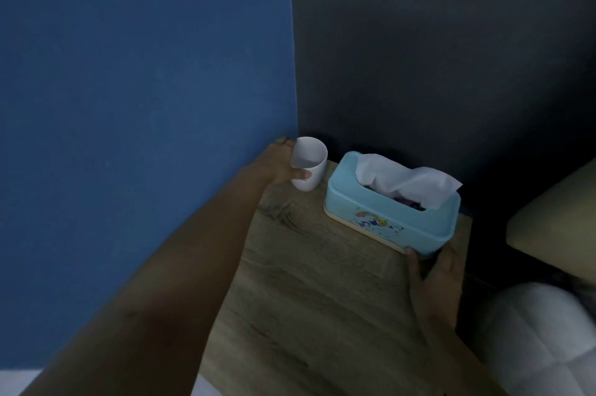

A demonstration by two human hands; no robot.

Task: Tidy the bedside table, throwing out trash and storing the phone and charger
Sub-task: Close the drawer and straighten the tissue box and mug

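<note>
A white cup [311,166] stands at the far left corner of the wooden bedside table [309,292]. My left hand [279,163] wraps around the cup's left side, thumb on its front. A light blue tissue box [387,218] with a white tissue [406,181] sticking out of its slot sits on the table's far right part. My right hand [433,276] grips the box's near right end, thumb on the front corner and fingers round the side. No phone or charger is in sight.
A blue wall [145,89] runs along the table's left side and a dark wall [435,41] stands behind it. A beige headboard edge [554,228] and white bedding [541,341] lie to the right.
</note>
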